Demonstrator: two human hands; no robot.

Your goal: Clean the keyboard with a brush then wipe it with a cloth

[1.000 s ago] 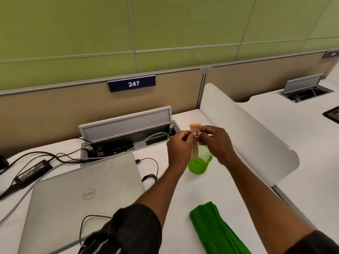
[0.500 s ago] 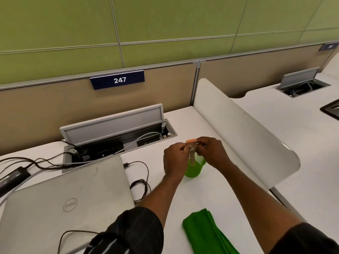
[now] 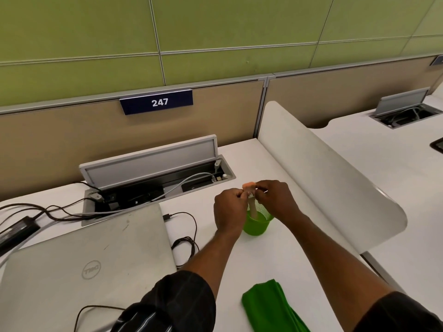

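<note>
A small brush (image 3: 251,207) with a pale handle and orange bristles stands upright in a green mesh cup (image 3: 256,225) on the white desk. My left hand (image 3: 229,212) and my right hand (image 3: 273,200) both pinch the brush near its bristle end, just above the cup. A closed silver laptop (image 3: 91,255) lies to the left; its keyboard is hidden under the lid. A folded green cloth (image 3: 271,307) lies at the near edge of the desk.
An open cable tray (image 3: 153,188) sits behind the laptop, with black cables (image 3: 184,243) and a power adapter (image 3: 16,232) spread across the desk. A curved white divider (image 3: 323,173) stands to the right, with another desk (image 3: 383,159) beyond it.
Both hands, still pinching the brush, have come down closer to the green cup. The view has shifted slightly.
</note>
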